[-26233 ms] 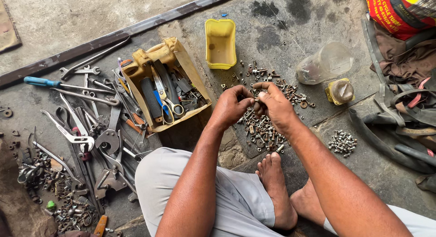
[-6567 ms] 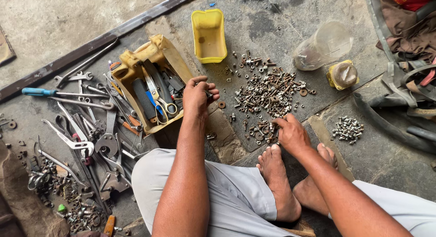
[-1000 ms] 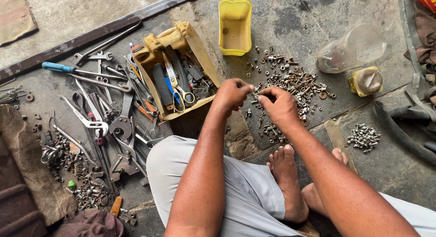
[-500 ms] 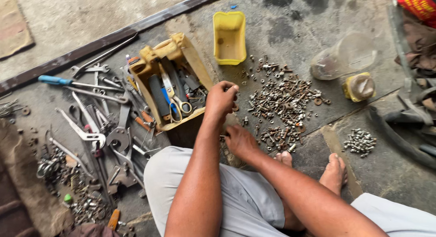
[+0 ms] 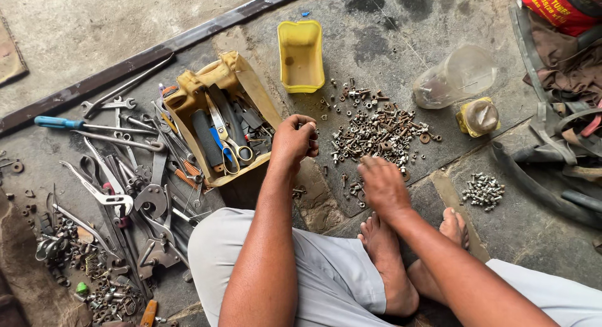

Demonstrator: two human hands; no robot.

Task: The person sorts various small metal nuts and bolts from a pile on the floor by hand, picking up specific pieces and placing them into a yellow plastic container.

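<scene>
I sit on a concrete floor with a pile of rusty nuts and bolts (image 5: 379, 131) in front of me. My left hand (image 5: 292, 141) is curled next to the open tool box (image 5: 219, 117), its fingertips pinched on a small metal piece. My right hand (image 5: 382, 184) lies palm down at the near edge of the pile, fingers spread over the loose bolts. A small separate heap of shiny bolts (image 5: 481, 190) lies to the right of my foot (image 5: 384, 264).
A yellow plastic tray (image 5: 301, 56) stands beyond the pile. A clear jar (image 5: 456, 77) lies on its side beside its yellow lid (image 5: 478, 117). Wrenches, pliers and a blue screwdriver (image 5: 56, 122) are spread at left. Rubber tubes and cloth (image 5: 564, 126) lie at right.
My right hand has moved from near my body forward onto the near edge of the bolt pile. The left hand stays curled by the tool box.
</scene>
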